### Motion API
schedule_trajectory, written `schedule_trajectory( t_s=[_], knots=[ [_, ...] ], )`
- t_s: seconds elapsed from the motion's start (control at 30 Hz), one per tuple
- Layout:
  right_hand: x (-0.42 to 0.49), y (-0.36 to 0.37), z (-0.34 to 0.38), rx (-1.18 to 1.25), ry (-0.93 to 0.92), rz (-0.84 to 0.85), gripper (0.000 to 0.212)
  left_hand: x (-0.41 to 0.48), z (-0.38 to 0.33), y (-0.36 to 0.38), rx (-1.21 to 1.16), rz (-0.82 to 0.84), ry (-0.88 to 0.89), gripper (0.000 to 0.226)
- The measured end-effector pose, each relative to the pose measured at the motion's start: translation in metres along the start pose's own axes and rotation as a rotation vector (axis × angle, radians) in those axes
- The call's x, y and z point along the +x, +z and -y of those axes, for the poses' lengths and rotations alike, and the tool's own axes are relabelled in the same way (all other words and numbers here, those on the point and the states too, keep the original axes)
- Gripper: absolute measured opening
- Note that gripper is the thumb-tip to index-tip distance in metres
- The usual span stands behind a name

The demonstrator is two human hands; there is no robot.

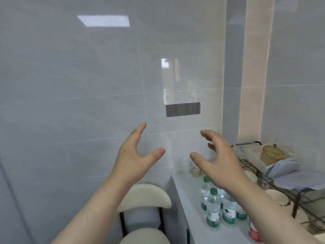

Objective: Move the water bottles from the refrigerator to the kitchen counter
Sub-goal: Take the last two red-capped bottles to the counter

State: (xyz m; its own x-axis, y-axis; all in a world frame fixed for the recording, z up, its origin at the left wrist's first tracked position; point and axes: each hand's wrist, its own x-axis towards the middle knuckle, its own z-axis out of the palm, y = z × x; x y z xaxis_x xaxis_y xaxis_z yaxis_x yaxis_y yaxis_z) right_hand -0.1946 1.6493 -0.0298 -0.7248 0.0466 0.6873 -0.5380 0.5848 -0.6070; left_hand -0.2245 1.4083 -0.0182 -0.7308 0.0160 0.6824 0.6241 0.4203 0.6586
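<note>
Head view: the left hand (135, 155) is raised before the tiled wall (70, 85), fingers straight and spread, holding nothing. Below it stands a chair (146, 199). The right hand (218, 161), fingers loosely bent, is likewise empty. Under its wrist, green-capped bottles (212, 213) stand upright in a cluster on the tabletop (191, 205), perhaps four, partly hidden by the arm. Farther right sits a wire rack (246, 162).

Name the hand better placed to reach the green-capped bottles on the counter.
Right, probably. The right hand is open over the counter, and its forearm passes close by the water bottles. The left hand, also open and empty, is over the chair, off the counter's edge.
</note>
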Motion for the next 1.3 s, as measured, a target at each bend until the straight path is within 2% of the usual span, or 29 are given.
schedule_trajectory(
  t_s=[0.17, 0.37, 0.77, 1.07, 1.3],
  knots=[
    [-0.003, 0.054, 0.087, 0.204, -0.191, 0.106, 0.054, -0.045, -0.041, -0.110, 0.189, -0.189, 0.024, 0.074],
    [-0.028, 0.125, 0.216, 0.431, -0.458, 0.248, 0.059, -0.118, -0.099, -0.244, 0.448, -0.449, 0.053, 0.087],
    [-0.174, 0.247, 0.478, 0.872, -0.785, 0.596, 0.052, -0.338, -0.216, -0.476, 0.901, -0.889, -0.093, 0.088],
    [-0.285, 0.304, 0.617, 1.040, -0.857, 0.758, 0.056, -0.456, -0.272, -0.587, 1.066, -1.037, -0.244, 0.080],
    [-0.337, 0.371, 0.697, 1.093, -0.816, 0.827, 0.055, -0.499, -0.265, -0.661, 1.163, -1.068, -0.329, 0.070]
  ],
)
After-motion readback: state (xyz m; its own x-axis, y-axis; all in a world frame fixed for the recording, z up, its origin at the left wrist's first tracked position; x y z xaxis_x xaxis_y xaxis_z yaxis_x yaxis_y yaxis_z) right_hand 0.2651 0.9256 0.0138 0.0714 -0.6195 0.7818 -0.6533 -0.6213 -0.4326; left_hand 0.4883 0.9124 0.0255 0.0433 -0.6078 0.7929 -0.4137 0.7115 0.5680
